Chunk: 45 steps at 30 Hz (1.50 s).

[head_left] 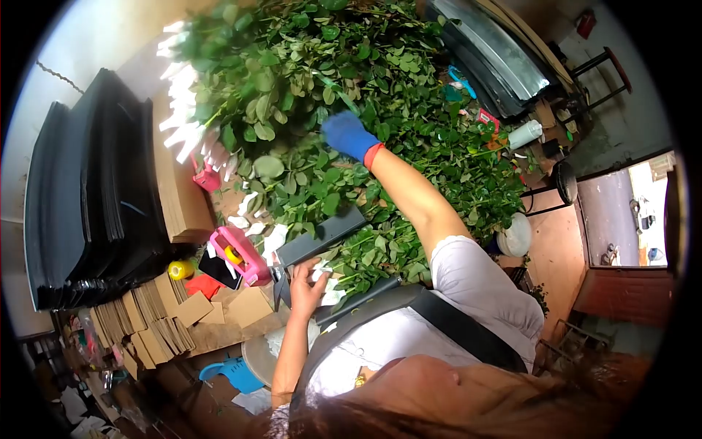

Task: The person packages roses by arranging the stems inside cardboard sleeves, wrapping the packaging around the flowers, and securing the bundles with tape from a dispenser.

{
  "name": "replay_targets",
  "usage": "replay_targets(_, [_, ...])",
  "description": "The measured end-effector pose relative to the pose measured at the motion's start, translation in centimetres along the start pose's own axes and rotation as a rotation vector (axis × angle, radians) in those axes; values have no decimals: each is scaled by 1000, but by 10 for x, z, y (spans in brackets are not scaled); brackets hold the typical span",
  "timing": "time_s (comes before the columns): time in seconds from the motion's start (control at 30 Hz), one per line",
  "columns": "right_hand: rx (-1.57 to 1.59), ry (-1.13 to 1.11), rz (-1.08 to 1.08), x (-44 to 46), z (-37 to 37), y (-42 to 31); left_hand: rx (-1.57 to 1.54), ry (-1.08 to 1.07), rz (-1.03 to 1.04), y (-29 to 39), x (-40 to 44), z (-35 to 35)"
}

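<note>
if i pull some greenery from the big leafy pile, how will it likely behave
The leafy pile is dense and overlapping, so pulled pieces will probably snag and drag neighbours. Its leaves look thin and broad, so they may bend easily or tear.

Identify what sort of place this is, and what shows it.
Probably a flower-packing workroom: a heap of leafy stems, some with white-wrapped ends, a pink tape dispenser and stacked cardboard pieces suggest it.
</note>
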State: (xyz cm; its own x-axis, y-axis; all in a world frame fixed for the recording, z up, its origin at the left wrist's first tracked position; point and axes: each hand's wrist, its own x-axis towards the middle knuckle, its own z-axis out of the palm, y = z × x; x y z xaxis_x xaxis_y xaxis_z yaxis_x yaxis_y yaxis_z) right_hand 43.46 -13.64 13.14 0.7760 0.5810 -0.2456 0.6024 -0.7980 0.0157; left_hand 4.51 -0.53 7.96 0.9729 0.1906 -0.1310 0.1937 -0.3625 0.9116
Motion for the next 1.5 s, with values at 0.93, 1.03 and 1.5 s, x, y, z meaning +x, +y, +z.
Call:
replay_targets(0.93, [102, -23, -197, -223, 58, -135, 100, 196, 183, -18, 1, 7])
replay_targets(1.03, [101, 19, -182, -220, 68, -142, 25, 203, 193, -20, -1, 10])
replay_targets(1.5, [186, -3, -50, -213, 92, -138, -350, 607, -91, -20, -27, 3])
